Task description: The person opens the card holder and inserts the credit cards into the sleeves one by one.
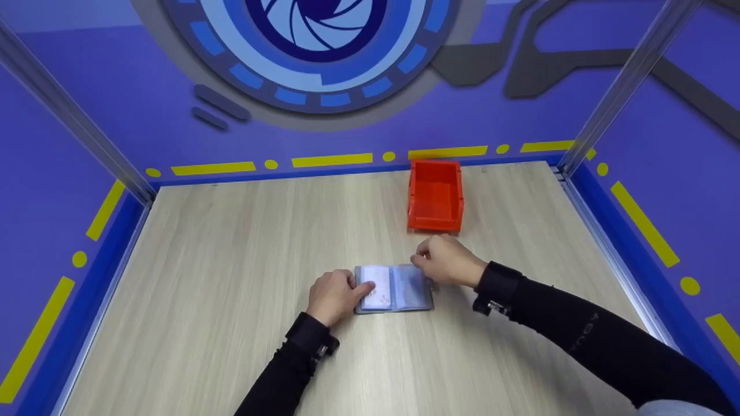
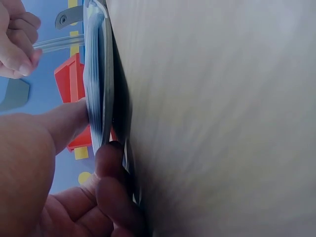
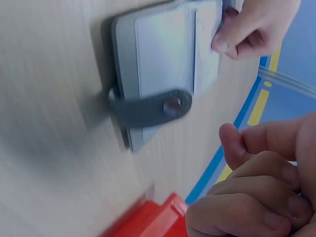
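An open grey card holder (image 1: 411,292) lies on the table, with clear sleeves and a pale card with small reddish marks on its left side. My left hand (image 1: 333,297) grips its left edge, thumb on top and fingers underneath; the left wrist view shows the stacked sleeves (image 2: 95,74) edge-on above the thumb. Over the upper right corner hovers my right hand (image 1: 448,260), fingers curled, nothing visible between them. The right wrist view shows the curled fingers (image 3: 247,197) apart from the holder and its snap strap (image 3: 150,108) sticking out.
A red open-front bin (image 1: 435,224) stands behind the card holder, just beyond my right hand. Purple-blue panels (image 1: 347,138) wall in the wooden table (image 1: 231,248) at the back and both sides, with metal rails at the corners.
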Motion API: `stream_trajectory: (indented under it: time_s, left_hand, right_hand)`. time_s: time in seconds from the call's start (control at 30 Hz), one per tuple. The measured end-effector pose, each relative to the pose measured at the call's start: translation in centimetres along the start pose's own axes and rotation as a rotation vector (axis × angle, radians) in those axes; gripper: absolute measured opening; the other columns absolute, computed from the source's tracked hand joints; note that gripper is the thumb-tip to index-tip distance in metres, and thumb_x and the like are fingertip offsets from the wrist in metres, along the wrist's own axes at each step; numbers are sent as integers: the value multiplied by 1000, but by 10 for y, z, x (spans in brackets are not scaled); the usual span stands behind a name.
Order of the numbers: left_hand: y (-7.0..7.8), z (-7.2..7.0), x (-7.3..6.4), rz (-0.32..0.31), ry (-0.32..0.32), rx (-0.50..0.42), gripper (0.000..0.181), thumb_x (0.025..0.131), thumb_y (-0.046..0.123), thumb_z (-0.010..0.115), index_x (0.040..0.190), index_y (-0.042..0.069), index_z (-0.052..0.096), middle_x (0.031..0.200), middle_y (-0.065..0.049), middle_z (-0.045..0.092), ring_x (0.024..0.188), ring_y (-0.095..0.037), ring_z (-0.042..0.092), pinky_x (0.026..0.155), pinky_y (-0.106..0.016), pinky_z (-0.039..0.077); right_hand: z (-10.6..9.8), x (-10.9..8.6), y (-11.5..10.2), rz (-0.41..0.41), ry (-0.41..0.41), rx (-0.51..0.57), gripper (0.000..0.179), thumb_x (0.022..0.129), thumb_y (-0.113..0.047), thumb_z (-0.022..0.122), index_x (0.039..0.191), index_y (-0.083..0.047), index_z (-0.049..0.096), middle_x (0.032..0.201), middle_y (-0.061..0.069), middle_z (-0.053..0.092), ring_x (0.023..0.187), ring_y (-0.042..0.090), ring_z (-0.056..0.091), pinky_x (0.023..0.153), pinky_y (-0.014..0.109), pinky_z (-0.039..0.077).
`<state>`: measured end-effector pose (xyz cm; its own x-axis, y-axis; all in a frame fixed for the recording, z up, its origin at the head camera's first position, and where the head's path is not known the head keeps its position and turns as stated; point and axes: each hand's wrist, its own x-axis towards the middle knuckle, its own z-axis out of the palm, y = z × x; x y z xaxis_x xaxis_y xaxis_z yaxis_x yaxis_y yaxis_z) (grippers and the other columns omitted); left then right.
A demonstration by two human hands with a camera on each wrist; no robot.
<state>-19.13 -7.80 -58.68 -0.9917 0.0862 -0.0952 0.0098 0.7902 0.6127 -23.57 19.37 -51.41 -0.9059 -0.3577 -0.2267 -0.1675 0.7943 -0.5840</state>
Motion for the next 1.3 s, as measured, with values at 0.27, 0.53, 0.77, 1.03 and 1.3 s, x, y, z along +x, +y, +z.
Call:
stream_trajectory:
  time_s: [0.27,0.53,0.77,1.03,1.3]
  left_hand:
    - [0,1,0,-1,8,5,48,94,53,84,70,18,61,67,8,51,62,-14,49,59,-31,35]
    - [0,1,0,-2,16,6,48,94,52,84,70,18,60,67,8,51,63,-14,49,60,-31,35]
    - [1,2,0,-12,7,-2,48,95,53,83,71,18,60,68,8,51,63,-14,49,60,-31,35]
    - [1,0,0,-17,2,-5,49,95,54,83,71,19,59,67,8,50,63,-14,48,60,-31,35]
    - [-1,1,0,6,10,0,46,97,52,81,71,19,64,67,8,55,64,-14,51,61,-32,36]
  right_hand:
    - [-7,-7,16,45,-49,-57,40,105,-39,73,76,-12,75,61,-6,48,58,15,49,57,29,37]
    - [13,-15,32,135,-119,-122,52,90,-59,86,66,-15,73,57,-8,41,56,13,42,55,30,30]
    - [28,-16,39,76,-72,-177,50,96,-40,78,58,-20,53,56,-9,36,54,12,38,55,30,28]
    - [25,-18,46,63,-37,-130,39,96,-20,64,61,-19,48,60,-7,42,57,14,42,57,31,33]
    - [11,-20,45,51,-27,-98,38,97,-20,63,62,-19,48,59,-7,39,53,13,39,54,31,32]
